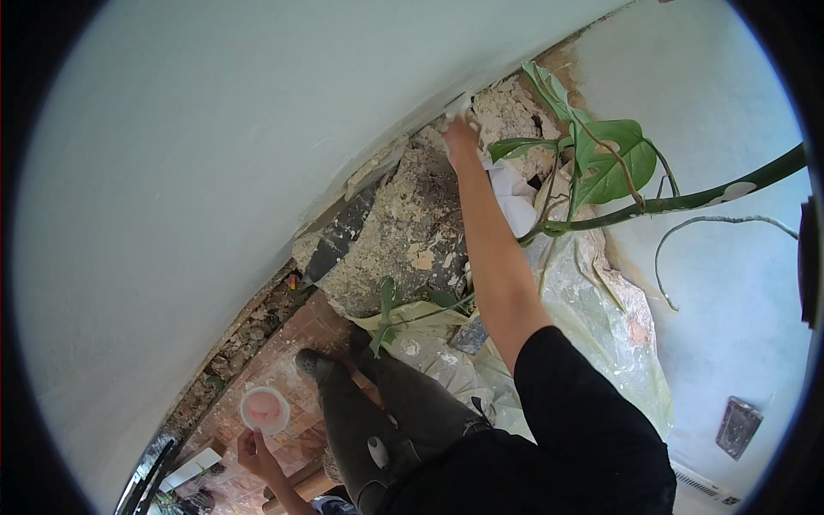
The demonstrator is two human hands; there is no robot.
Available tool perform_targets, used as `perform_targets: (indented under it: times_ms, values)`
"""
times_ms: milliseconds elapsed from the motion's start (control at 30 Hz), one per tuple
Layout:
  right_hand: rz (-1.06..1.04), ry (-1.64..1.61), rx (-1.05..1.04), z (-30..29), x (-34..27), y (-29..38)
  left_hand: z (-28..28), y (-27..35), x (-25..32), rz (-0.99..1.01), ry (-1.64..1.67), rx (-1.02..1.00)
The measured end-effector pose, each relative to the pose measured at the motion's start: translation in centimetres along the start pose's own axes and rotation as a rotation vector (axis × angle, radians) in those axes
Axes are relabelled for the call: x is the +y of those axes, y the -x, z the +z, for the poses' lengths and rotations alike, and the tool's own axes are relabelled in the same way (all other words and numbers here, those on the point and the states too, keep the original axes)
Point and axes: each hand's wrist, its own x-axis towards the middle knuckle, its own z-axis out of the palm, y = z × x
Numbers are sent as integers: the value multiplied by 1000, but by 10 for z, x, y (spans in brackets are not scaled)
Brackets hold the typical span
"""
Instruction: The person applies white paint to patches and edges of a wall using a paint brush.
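My right hand (462,136) reaches down to the foot of the pale wall (257,129). Its fingers close on a whitish object (458,106), too small and blurred to name, against the wall's lower edge. Crumbling plaster and masonry (412,219) lie beneath my forearm, with a white sheet (512,196) beside it. My left hand is out of view. At lower left another person's hand (254,454) touches the rim of a white tub (285,418) holding a pink paste (264,407).
A plant's thick green stem (682,203) and large split leaves (611,161) hang right of my arm. Stained plastic sheeting (592,309) covers the area below. My legs (412,405) stand beside tiled flooring (257,360). A rubble-filled gap (238,347) follows the wall. A dark rectangular plate (739,428) appears at right.
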Motion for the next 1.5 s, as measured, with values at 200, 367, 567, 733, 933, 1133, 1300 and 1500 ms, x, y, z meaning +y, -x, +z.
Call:
perform_targets:
  times_ms: [200,367,567,733,933,1133,1300,1500]
  values:
    - [-222,-29,-15,-21,-50,37,-2,2,4,-8,52,0]
    - [-214,-245,133,-8,-1,16,12,3,13,-73,115,-53]
    - [-111,149,101,17,-62,51,7,6,14,-64,117,-12]
    - [-351,65,-240,-28,-102,187,6,6,15,-95,140,-7]
    - [-426,302,-52,-43,-50,133,1,10,9,-111,225,40]
    - [-285,282,-77,8,-27,81,-7,19,5,-141,240,50]
    - [-551,129,-341,6,-47,223,-23,30,-1,-130,252,96]
    - [92,-107,-773,-45,-61,307,-44,41,-15,-120,286,174]
